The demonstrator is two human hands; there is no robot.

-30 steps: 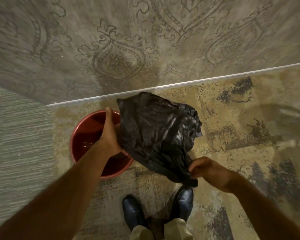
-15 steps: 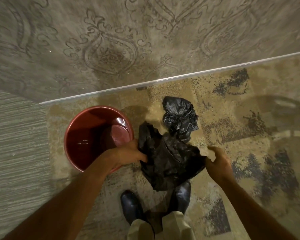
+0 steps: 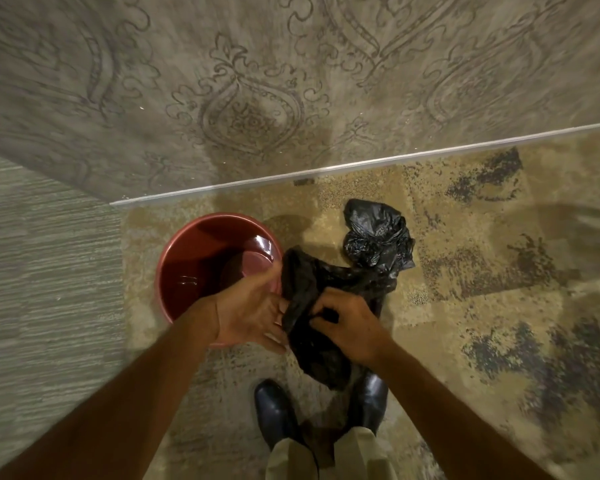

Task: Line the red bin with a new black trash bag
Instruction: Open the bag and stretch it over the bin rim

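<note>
The red bin point(image 3: 177, 258) stands open and unlined on the carpet, close to the wall. Just right of its rim I hold a limp black trash bag point(image 3: 309, 285) between both hands, and its lower end hangs over my right shoe. My left hand point(image 3: 253, 310) is palm-up against the bag's left edge, fingertips tucked under the plastic. My right hand point(image 3: 350, 327) pinches the bag from the right, fingers curled into it. A second, crumpled black bag point(image 3: 378, 233) lies on the floor behind, right of the bin.
A patterned wall point(image 3: 257, 98) with a pale baseboard strip point(image 3: 361, 166) runs just behind the bin. A grey striped wall point(image 3: 42, 271) closes the left side. My black shoes point(image 3: 274, 410) stand on the mottled carpet point(image 3: 499, 306) below the bag.
A second ago I was lifting a bulging bag beside the bin; it now lies crumpled on the floor. My hands have since drawn together on the limp bag.
</note>
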